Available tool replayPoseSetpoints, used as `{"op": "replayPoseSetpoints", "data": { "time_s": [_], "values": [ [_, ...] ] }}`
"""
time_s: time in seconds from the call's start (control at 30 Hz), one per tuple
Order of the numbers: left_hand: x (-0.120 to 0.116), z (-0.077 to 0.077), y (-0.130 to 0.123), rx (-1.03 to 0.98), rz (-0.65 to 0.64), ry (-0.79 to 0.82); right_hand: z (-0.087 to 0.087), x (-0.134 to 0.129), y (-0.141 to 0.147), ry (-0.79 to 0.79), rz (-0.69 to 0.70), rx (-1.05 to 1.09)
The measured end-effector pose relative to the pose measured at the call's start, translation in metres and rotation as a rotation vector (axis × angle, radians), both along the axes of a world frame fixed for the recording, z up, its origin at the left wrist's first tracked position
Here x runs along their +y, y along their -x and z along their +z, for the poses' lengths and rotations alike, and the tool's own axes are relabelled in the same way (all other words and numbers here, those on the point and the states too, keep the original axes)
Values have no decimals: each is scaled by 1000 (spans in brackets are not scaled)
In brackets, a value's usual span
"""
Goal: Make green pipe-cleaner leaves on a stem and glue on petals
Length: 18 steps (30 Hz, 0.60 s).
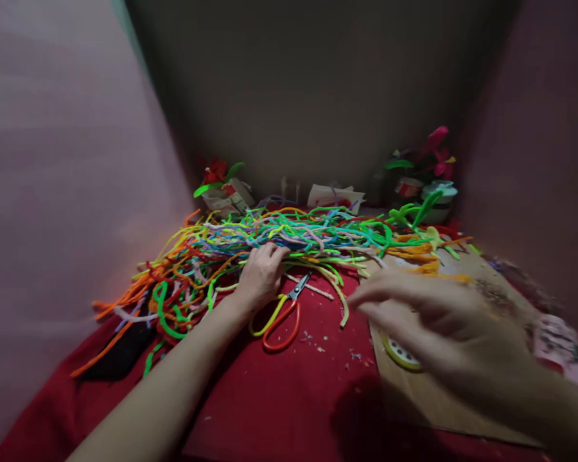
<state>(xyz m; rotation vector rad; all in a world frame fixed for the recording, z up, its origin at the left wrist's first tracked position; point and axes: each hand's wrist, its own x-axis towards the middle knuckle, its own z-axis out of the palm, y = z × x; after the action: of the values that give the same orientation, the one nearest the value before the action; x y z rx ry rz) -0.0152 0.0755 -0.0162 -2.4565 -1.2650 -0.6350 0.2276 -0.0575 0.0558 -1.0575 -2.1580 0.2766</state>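
Observation:
A wide, tangled heap of many-coloured pipe cleaners (313,234) lies across the back of the red cloth. My left hand (262,273) is at its front edge, fingers bent together onto some of the strands; the fingertips are partly hidden. Just below that hand rest scissors (289,314) with one yellow and one red handle loop, their blades toward the heap. My right hand (438,327), slightly blurred, hovers above a brown board on the right. Its thumb and forefinger are apart, with nothing visible between them.
The brown board (414,410) carries a round yellow-rimmed item (399,354), partly covered by my right hand. Pipe-cleaner flowers in pots stand at back left (216,183) and back right (438,192). A dark flat object (120,353) lies front left; scraps dot the red cloth (279,410).

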Motion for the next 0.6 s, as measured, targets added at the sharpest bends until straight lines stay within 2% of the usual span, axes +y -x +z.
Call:
{"op": "replayPoseSetpoints", "data": {
  "time_s": [0.13, 0.27, 0.37, 0.43, 0.53, 0.6],
  "values": [
    [4, -2, 5, -1, -9, -28, -35, 1, 28, 27, 229, -226],
    [7, 3, 9, -13, 13, -64, -64, 4, 39, -65, 217, -323],
    [3, 11, 8, -28, 37, -138, -74, 1, 37, -174, 225, -362],
    [-2, 19, 5, -91, 12, -152, -77, -2, 36, -195, 281, -417],
    [-12, 27, -1, -166, -77, -13, -77, -5, 37, -194, 355, -484],
    [-17, 29, -4, -162, -117, 212, -75, -7, 38, -184, 369, -499]
  ]
}}
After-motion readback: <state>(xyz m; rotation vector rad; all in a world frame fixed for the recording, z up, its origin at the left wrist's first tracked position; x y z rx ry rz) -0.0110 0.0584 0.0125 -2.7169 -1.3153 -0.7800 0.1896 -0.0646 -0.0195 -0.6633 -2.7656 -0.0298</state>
